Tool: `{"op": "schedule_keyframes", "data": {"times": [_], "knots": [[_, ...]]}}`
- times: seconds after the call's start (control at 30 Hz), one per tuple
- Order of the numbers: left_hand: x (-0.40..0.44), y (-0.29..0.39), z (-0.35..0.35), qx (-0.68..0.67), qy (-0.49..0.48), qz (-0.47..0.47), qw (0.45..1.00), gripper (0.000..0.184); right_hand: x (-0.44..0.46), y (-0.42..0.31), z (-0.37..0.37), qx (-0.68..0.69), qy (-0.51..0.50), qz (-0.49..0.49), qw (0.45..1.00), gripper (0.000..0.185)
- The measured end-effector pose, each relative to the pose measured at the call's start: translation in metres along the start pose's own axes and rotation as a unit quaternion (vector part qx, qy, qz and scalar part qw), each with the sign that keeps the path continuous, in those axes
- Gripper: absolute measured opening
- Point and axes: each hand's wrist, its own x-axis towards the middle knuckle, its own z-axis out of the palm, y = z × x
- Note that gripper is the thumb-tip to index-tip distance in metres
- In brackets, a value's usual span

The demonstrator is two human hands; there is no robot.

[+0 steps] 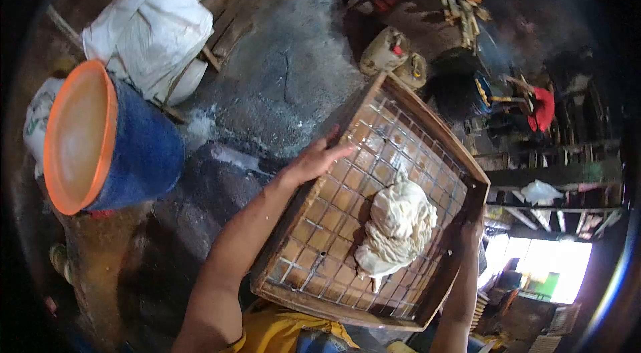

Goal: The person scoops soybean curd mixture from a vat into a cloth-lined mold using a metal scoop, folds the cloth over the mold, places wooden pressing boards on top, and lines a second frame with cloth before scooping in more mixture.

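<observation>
A wooden-framed tray [298,241] with a wire grid across its bottom is held up, tilted, in front of my body. My left hand [319,159] grips its left side, the thumb lying over the rim and the other fingers largely hidden. At the right side my right hand [473,231] holds the frame, most of its fingers out of sight behind the wood. On the grid rests a crumpled, damp-looking cream cloth [398,223], bunched and twisted. Neither hand touches the cloth.
A blue barrel [150,146] with an orange rim and cloudy liquid stands at left, before white sacks [157,23]. Plastic jerrycans [385,51] sit beyond the tray, near firewood [454,3]. Another person in a red shirt [541,110] is at a dark vat [461,89]. The concrete floor looks wet.
</observation>
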Motion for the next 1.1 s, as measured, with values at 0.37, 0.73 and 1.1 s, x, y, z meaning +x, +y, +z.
{"op": "schedule_keyframes", "data": {"times": [0.37, 0.73, 1.1], "knots": [[-0.012, 0.051, -0.011, 0.073, -0.025, -0.094, 0.993, 0.068, 0.018, 0.034, 0.008, 0.011, -0.002, 0.013, 1.0, 0.058], [-0.016, 0.038, 0.007, -0.112, 0.024, -0.076, 0.99, 0.049, -0.107, -0.038, 0.008, 0.003, 0.197, -0.233, 0.952, 0.05], [-0.049, 0.103, 0.023, 0.606, 0.093, 0.178, 0.769, 0.095, -0.195, -0.07, 0.0, 0.398, 0.082, -0.046, 0.913, 0.03]]}}
